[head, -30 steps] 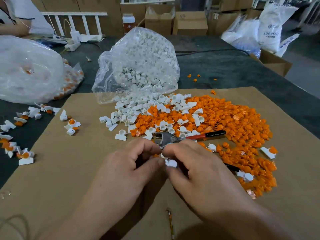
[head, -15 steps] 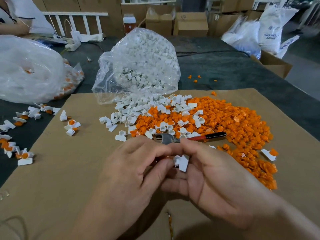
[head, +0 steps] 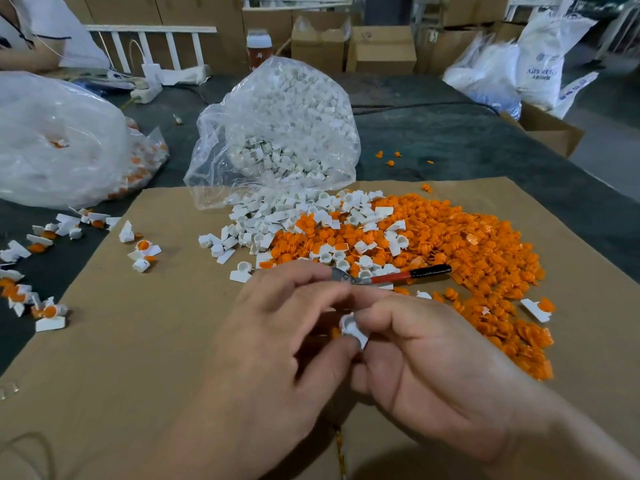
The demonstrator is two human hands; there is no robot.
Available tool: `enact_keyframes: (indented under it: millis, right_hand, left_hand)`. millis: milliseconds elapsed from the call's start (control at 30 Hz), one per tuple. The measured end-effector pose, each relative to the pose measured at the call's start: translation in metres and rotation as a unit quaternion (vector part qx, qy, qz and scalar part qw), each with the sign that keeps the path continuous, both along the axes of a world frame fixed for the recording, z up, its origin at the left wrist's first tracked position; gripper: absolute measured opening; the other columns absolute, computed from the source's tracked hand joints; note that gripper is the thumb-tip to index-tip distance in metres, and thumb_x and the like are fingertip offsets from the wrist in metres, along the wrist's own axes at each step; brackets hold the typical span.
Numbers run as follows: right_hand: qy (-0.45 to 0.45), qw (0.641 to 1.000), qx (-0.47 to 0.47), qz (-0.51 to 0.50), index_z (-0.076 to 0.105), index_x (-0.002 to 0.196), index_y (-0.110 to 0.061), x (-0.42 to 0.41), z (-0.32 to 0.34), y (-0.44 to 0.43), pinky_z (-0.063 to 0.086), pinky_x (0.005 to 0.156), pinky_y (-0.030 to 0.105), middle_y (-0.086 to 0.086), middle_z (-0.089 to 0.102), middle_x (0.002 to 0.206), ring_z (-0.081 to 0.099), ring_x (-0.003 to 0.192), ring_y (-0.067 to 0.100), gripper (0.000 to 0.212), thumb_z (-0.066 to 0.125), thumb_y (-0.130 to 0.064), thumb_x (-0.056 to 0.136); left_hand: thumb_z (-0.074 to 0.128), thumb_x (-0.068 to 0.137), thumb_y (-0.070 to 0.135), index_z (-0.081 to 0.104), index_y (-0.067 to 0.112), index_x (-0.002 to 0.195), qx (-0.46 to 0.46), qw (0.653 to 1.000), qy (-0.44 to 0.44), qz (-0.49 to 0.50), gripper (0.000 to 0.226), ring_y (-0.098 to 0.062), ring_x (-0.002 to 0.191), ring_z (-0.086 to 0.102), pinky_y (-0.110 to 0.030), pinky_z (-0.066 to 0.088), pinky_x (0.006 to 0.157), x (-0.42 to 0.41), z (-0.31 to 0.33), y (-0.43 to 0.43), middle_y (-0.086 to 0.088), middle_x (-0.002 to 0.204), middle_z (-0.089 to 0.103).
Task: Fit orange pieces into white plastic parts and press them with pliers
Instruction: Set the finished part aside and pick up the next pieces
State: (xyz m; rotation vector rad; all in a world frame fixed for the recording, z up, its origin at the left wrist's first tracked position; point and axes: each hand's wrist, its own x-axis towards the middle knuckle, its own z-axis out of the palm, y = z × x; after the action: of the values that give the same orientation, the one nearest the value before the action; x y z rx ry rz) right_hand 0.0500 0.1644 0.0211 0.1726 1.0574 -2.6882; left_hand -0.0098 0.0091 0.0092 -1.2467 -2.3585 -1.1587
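Low at centre frame, left hand [head: 287, 336] and right hand [head: 427, 370] pinch one white part [head: 352, 329] between curled fingers, apparently the fitting step; next, one hand must likely free itself for the pliers [head: 393, 277] just above.

Left hand [head: 277, 334], right hand [head: 433, 368] meet; fingers [head: 388, 306] curled, pinching
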Motion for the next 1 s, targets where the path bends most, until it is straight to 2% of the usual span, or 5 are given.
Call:
enact_keyframes:
  millis: [167,367,567,700,1000]
  right_hand:
    - [0.016,0.999,-0.026,0.033,0.057,0.123,0.007,0.001,-0.003,-0.002,0.056,0.078,0.04,0.028,0.061,0.112,0.065,0.093,0.031,0.058,0.04,0.007,0.067]
    - [0.028,0.998,-0.006,0.058,0.059,0.122,0.005,0.001,-0.002,-0.001,0.053,0.082,0.048,0.036,0.058,0.11,0.063,0.099,0.039,0.065,0.037,0.012,0.062]
    - [0.028,0.995,0.045,0.08,0.068,0.106,0.004,0.002,-0.003,-0.006,0.058,0.072,0.036,0.025,0.068,0.101,0.07,0.089,0.032,0.041,0.046,0.017,0.075]
    - [-0.02,0.998,0.054,0.021,0.059,0.104,0.004,0.002,0.001,-0.005,0.058,0.054,0.034,0.028,0.067,0.087,0.071,0.071,0.038,0.025,0.06,0.004,0.079]
    - [0.026,0.98,0.175,-0.093,0.067,0.094,-0.009,0.007,0.004,0.002,0.045,0.036,0.022,0.016,0.062,0.067,0.057,0.04,0.019,0.032,0.068,-0.04,0.085]
  left_hand:
    - [0.055,0.085,0.044,0.069,0.031,0.109,-0.054,0.998,0.005,-0.019,0.032,-0.013,0.118,0.056,-0.022,0.041,0.095,0.0,-0.004,0.0,0.011,0.127,0.058]
    - [0.065,0.077,0.049,0.067,0.037,0.084,0.06,0.99,-0.131,0.012,0.013,-0.002,0.115,0.057,-0.006,0.039,0.086,0.004,0.003,0.002,0.02,0.114,0.061]
    - [0.061,0.074,0.056,0.067,0.045,0.087,0.108,0.977,-0.17,0.067,0.018,-0.004,0.09,0.062,-0.005,0.042,0.073,0.009,0.011,0.002,0.015,0.091,0.064]
    - [0.073,0.079,0.055,0.069,0.045,0.09,0.191,0.929,-0.305,0.082,0.015,-0.001,0.059,0.06,-0.008,0.045,0.057,0.003,0.015,0.001,0.013,0.068,0.066]
    - [0.084,0.054,0.007,0.072,0.016,0.068,0.257,0.795,-0.55,-0.02,0.02,-0.021,0.052,0.06,-0.024,0.051,0.047,-0.004,0.009,-0.001,-0.016,0.06,0.061]
